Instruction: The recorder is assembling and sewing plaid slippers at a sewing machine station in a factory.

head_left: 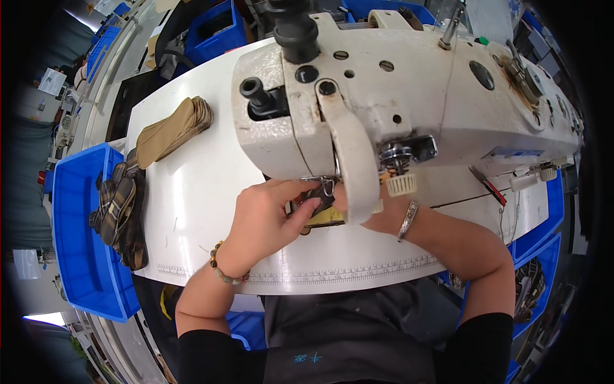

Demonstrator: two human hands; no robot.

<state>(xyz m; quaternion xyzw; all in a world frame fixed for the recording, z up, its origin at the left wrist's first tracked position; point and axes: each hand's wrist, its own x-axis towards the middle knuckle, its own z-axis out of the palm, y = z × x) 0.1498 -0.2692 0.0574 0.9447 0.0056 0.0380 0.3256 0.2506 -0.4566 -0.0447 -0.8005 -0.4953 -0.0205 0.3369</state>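
My left hand (pixel 268 217) is closed on a small dark piece of fabric (pixel 323 201) beneath the needle area of a white sewing machine (pixel 416 89), thumb on the piece and fingers curled above it. My right hand (pixel 387 211) reaches in from the right behind the machine's pale front lever (pixel 358 166); its fingers are mostly hidden. A yellow plate or guide (pixel 326 217) shows just below the dark piece. On the white table (pixel 192 237), with a printed ruler along its near edge, lie red-handled snips (pixel 492 190) to the right.
A stack of tan oval pieces (pixel 173 131) lies on the left of the table, beside plaid fabric pieces (pixel 118 211) at its edge. Blue bins stand at left (pixel 80 256), at the back (pixel 211 32) and at right (pixel 537 240), the last near my right elbow.
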